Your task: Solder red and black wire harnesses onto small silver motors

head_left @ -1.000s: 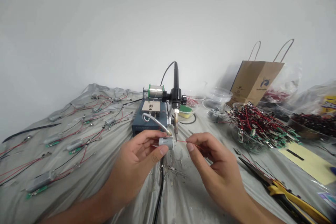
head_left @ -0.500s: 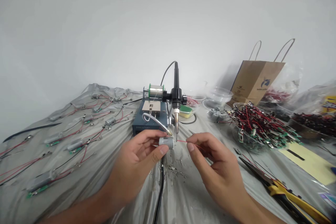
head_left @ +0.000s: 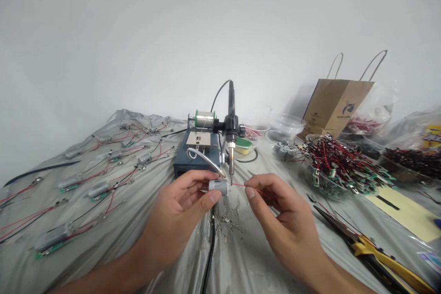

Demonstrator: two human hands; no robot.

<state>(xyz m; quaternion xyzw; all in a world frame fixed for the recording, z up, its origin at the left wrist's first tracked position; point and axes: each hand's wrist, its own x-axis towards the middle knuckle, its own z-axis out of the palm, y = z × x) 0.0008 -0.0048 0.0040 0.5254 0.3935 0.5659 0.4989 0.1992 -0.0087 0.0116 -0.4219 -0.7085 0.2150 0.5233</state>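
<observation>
Between the thumb and fingers of my left hand (head_left: 188,202) lies a small grey cylindrical motor (head_left: 217,187), its terminal end turned to the right. My right hand (head_left: 280,206) pinches a thin red wire (head_left: 238,185), whose free end reaches left to the soldering iron tip. The soldering iron (head_left: 231,128) hangs upright in a clamp, tip down, just above the motor's right end. A bent solder feed tube (head_left: 208,164) ends close to the tip. Whether wire, tip and motor terminal actually touch is too small to tell.
Behind stands a blue soldering station (head_left: 196,165) with a solder spool (head_left: 205,118). Motors with wires (head_left: 99,189) cover the left side. At right are a tub of wired green boards (head_left: 344,170), yellow-handled cutters (head_left: 375,257), a paper bag (head_left: 336,105) and a yellow sheet (head_left: 406,216).
</observation>
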